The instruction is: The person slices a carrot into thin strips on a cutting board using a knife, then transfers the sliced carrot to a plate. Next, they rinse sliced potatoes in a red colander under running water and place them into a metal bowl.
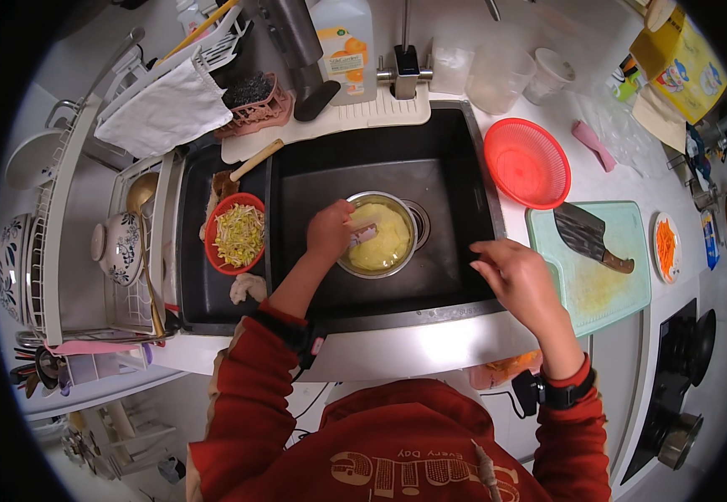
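Observation:
In the main black sink (305,176), a round steel bowl (416,234) holds pale yellow contents under liquid (384,238). My left hand (330,227) is closed at the bowl's left rim on a small pale object (362,234) with purplish marks, too small to identify, lying over the bowl. My right hand (501,276) hovers at the sink's right edge, thumb and fingers apart and empty, beside a mint-green cutting board (589,297) bearing a dark cleaver (581,233). A red colander (233,238) of pale sprouts sits in the left basin.
An empty red basket (526,163) stands right of the sink, with a plate of orange shreds (665,251) beyond the board. A dish rack (62,234) borders the left side. A faucet (405,71), jug (342,50) and containers line the back; a hob (669,376) is at right.

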`<state>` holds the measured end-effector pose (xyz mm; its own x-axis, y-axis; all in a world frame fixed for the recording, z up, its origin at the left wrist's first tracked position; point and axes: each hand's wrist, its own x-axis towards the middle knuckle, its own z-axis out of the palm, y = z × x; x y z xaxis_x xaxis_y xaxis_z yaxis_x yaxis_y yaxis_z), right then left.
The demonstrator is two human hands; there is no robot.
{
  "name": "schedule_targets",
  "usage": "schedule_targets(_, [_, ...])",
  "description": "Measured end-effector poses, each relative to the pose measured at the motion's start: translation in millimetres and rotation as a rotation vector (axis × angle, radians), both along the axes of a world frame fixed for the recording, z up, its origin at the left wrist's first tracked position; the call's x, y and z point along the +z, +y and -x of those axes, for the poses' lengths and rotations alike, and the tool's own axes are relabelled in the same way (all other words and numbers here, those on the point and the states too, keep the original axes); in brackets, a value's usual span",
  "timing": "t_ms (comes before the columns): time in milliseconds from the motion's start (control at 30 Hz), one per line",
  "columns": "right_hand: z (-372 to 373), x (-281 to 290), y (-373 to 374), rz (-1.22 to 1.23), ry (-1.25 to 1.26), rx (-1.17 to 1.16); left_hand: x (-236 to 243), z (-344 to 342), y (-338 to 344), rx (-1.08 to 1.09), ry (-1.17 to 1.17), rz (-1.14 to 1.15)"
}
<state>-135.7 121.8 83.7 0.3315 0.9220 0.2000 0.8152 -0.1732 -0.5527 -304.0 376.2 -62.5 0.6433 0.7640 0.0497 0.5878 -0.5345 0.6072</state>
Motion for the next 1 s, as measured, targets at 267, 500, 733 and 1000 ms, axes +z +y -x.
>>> schedule_targets(267, [11.7,-56.4,89.6,0.056,-0.041,0.118,36.8,-4.7,-20.1,-0.36,-0.202,0.087])
schedule_targets(500, [25.3,-83.6,117.2,0.152,0.212,-0.004,45.6,2.1,-22.0,-0.326,-0.328,0.127])
schedule_targets(733, [14.0,-88.8,127.3,0.035,0.595,-0.1,36.5,14.9,-18.2,-0.04,-0.698,1.154])
schedule_targets(1000, [16.9,-100.5,133.6,0.093,0.688,-0.149,25.1,8.1,-12.1,-0.173,-0.683,1.142])
